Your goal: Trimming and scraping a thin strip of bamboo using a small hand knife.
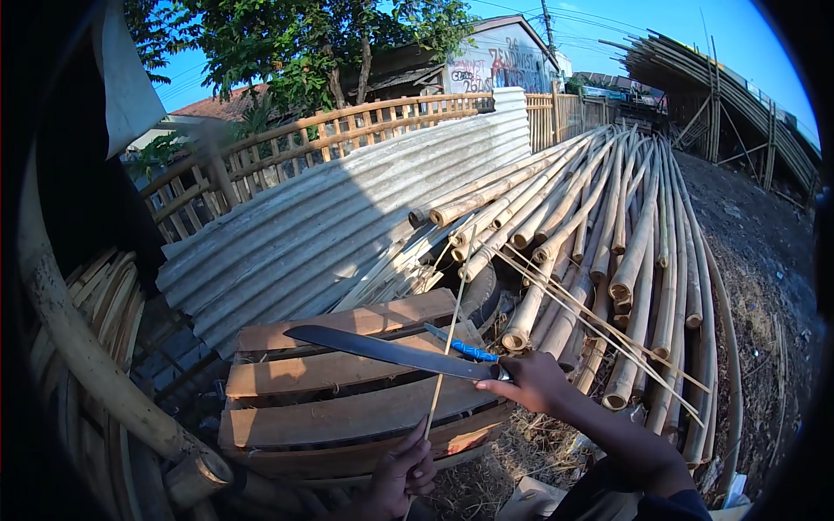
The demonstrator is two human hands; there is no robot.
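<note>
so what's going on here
A person works bare-handed outdoors over a slatted wooden crate. The right hand grips a machete, its long dark blade pointing to the left above the slats. The left hand pinches a thin bamboo strip near its lower part, the rest slanting up and away. Blade and strip cross in this view; whether they touch is hard to tell. Beyond the crate, long bamboo poles lie in a big pile.

Grey corrugated sheeting (339,226) slopes before a slatted bamboo fence (373,107); beyond it stand leafy trees (295,43) and a graffiti-marked building (504,61). At upper right, poles (730,87) lie on a raised rack (770,143).
</note>
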